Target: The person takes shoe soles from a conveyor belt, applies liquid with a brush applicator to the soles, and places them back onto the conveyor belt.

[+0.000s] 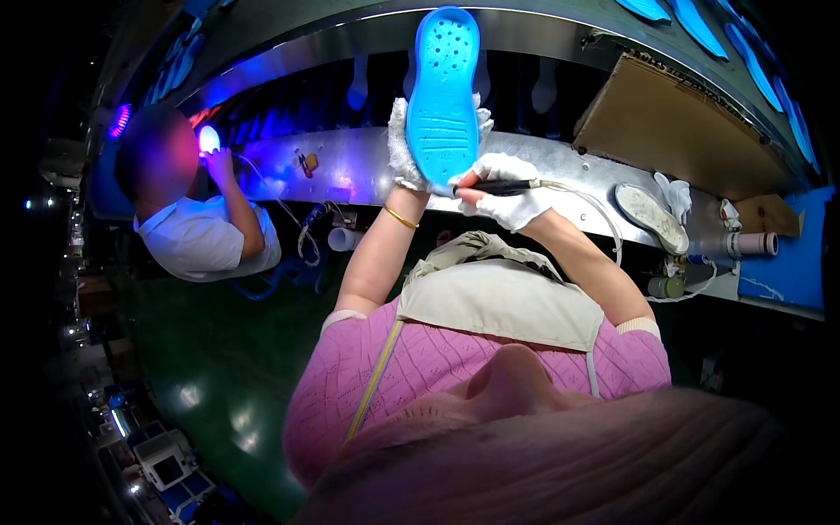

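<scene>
My left hand (401, 144), in a white glove with bare fingertips partly hidden, grips a bright blue shoe sole (444, 109) from behind. The sole stands upright, its holed part pointing away from me and its ridged part near the middle. In my gloved right hand (514, 199) is a black-handled pen-like tool (499, 186) with a pale cord running off to the right. The tool's tip is at the near edge of the sole; whether it touches, I cannot tell.
A metal ledge (560, 166) runs across in front of me. To the right are a cardboard sheet (682, 122), a whitish sole-shaped piece (652, 217), and a pinkish roll (754, 244). Blue soles (700, 31) lie far right. At left a co-worker (206, 232) holds a glowing object (208, 140).
</scene>
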Available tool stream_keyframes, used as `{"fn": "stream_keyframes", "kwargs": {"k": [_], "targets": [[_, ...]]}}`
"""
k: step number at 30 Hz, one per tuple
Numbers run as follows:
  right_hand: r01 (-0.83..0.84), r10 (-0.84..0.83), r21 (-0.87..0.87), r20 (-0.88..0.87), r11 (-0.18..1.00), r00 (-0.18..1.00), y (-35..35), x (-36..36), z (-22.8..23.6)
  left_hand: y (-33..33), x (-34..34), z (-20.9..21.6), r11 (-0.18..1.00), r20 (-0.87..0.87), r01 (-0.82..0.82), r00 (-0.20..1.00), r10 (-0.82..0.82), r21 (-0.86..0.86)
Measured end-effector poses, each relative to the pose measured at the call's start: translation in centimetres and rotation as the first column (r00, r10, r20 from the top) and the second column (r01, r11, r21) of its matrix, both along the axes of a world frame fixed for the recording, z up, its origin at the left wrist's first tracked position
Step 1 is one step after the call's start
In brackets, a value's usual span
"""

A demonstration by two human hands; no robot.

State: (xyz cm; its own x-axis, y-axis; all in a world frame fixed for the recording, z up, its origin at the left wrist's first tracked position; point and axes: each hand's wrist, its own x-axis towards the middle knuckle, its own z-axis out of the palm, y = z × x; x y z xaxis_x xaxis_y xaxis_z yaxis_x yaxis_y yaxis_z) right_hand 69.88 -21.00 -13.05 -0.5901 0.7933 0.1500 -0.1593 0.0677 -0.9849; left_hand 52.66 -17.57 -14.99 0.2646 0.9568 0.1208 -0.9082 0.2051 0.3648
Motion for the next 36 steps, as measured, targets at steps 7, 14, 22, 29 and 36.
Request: {"fn": "stream_keyframes", "kwargs": {"k": [7, 14, 22, 29, 36], "targets": [[0.372, -0.316, 0.439, -0.198, 0.818, 0.928, 4.1, -0.8, -0.3, -0.4, 0.7, -0.6, 0.999, 0.006, -0.010, 1.000, 0.010, -0.050], [0.005, -0.013, -0.123, -0.067, 0.992, 0.998, 3.0, 0.3, 2.7, -1.1, 0.7, -0.2, 0.999, -0.007, 0.024, 1.000, -0.024, -0.043], [0.326, -0.326, -0.007, -0.079, 0.945, 0.942, 11.7, 3.8, 4.0, -3.0, 1.7, 0.5, 0.973, 0.027, 0.207, 0.978, -0.206, -0.102], [0.325, -0.324, 0.783, -0.167, 0.530, 0.931, 5.0, 1.5, 0.5, -1.8, -0.4, -2.8, 0.977, 0.066, 0.164, 0.985, -0.157, -0.139], [0.274, -0.235, 0.346, -0.151, 0.897, 0.960, 6.9, 4.5, 1.0, -2.2, 0.5, 0.6, 0.994, -0.114, 0.073, 0.990, -0.082, -0.085]]}}
